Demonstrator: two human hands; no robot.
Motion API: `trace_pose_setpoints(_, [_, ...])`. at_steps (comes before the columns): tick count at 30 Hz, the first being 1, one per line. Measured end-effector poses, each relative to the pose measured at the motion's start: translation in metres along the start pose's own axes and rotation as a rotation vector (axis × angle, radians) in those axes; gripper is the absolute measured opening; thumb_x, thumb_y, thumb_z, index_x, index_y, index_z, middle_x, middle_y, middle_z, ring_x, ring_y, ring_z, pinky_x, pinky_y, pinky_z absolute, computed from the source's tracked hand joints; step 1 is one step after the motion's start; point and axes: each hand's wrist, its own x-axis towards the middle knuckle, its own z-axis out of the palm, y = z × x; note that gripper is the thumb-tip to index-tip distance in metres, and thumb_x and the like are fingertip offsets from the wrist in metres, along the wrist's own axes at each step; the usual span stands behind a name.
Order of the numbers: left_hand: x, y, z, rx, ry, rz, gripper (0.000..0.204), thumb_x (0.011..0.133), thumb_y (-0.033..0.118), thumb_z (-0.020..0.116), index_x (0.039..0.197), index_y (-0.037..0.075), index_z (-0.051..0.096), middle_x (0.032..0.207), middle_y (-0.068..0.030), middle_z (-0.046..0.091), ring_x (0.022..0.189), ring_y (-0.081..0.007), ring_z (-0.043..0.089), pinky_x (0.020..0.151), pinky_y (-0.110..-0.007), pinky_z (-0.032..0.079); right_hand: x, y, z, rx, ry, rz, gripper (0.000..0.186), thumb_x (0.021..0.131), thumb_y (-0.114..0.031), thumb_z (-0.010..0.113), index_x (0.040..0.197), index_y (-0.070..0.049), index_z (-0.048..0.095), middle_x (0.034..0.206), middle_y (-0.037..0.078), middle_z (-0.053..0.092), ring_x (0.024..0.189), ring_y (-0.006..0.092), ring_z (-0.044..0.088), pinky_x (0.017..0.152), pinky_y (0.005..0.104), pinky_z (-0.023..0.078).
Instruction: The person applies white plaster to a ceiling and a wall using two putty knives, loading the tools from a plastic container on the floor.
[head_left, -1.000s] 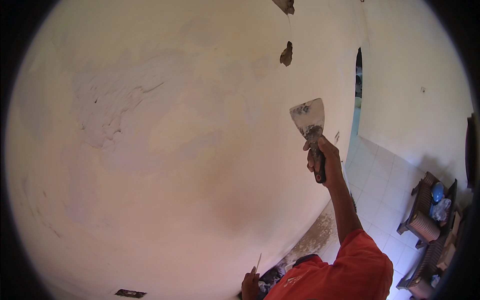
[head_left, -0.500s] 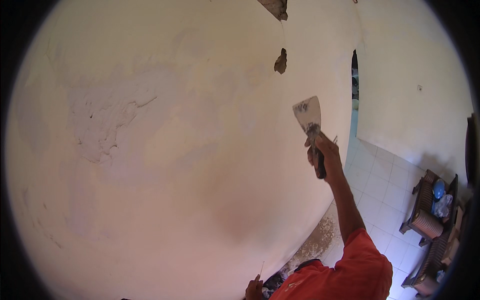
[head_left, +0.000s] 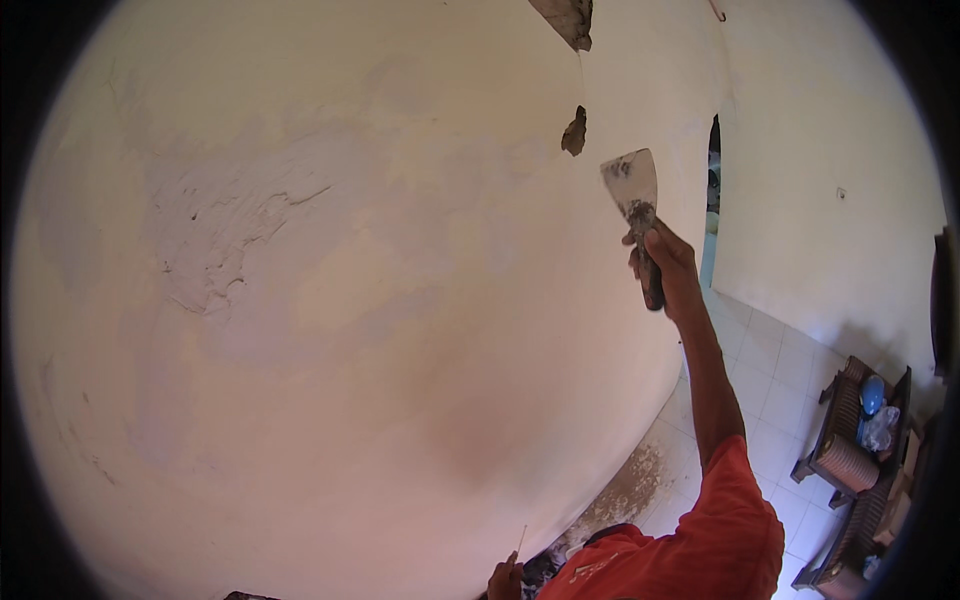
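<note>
Higher now than half a second ago, your right hand (head_left: 668, 268) has brought the scraper (head_left: 641, 215) up closer to the lower hole (head_left: 574, 132) in the wall (head_left: 450, 370). You have its handle wrapped firmly in your fingers, the grubby blade pointing up just right of and below that hole; whether it touches the wall you cannot tell. Your left hand (head_left: 505, 578), low at the edge of view, pinches a thin strip (head_left: 522, 541) seen edge-on. Judging by the surface, the wall is only partly worked: to the left you see a rough, ridged patch (head_left: 215, 240) with smoother greyish smears around it, while the lower hole and the upper hole (head_left: 570, 22) stand open and unfilled. For containers, you can make out a clear plastic bag (head_left: 880, 428) on the striped seat (head_left: 848, 455), by a blue rounded object (head_left: 872, 394); its contents don't show.
</note>
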Motion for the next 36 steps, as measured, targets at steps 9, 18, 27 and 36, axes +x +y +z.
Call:
trace_pose_setpoints(9, [0.007,0.000,-0.004,0.027,-0.010,-0.046,0.022,0.092,0.020,0.064,0.097,-0.001,0.063,0.084,-0.0112,0.062,0.074,-0.0251,0.058,0.074,-0.041,0.054,0.154,-0.044,-0.087,-1.039,0.185,-0.864,0.059,0.088,0.005,0.062,0.141,-0.022,0.056,0.104,0.009,0.058,0.093,0.0225,0.058,0.085,0.0314,0.050])
trace_pose_setpoints(18, [0.013,0.003,-0.007,0.055,-0.014,-0.106,0.022,0.092,0.020,0.063,0.096,-0.001,0.063,0.083,-0.0116,0.062,0.074,-0.0254,0.059,0.073,-0.041,0.054,0.220,-0.086,-0.091,-1.374,0.105,-1.012,0.057,0.085,0.005,0.064,0.134,-0.025,0.061,0.098,0.008,0.059,0.087,0.0262,0.062,0.077,0.0416,0.053])
trace_pose_setpoints(27, [0.030,0.009,-0.005,0.085,-0.016,-0.165,0.022,0.093,0.021,0.063,0.095,-0.001,0.063,0.082,-0.0119,0.062,0.073,-0.0258,0.059,0.072,-0.041,0.053,0.225,-0.095,-0.120,-1.729,0.147,-0.811,0.051,0.089,0.004,0.059,0.132,-0.024,0.063,0.102,0.008,0.062,0.093,0.0256,0.063,0.078,0.0410,0.053])
trace_pose_setpoints(36, [0.038,0.007,-0.003,0.090,-0.033,-0.173,0.023,0.093,0.021,0.062,0.094,-0.001,0.063,0.081,-0.0122,0.062,0.072,-0.0261,0.059,0.071,-0.041,0.053,0.227,-0.090,-0.096,-1.335,0.128,-0.935,0.060,0.084,0.008,0.063,0.134,-0.026,0.061,0.106,0.005,0.058,0.093,0.0226,0.060,0.080,0.0374,0.054])
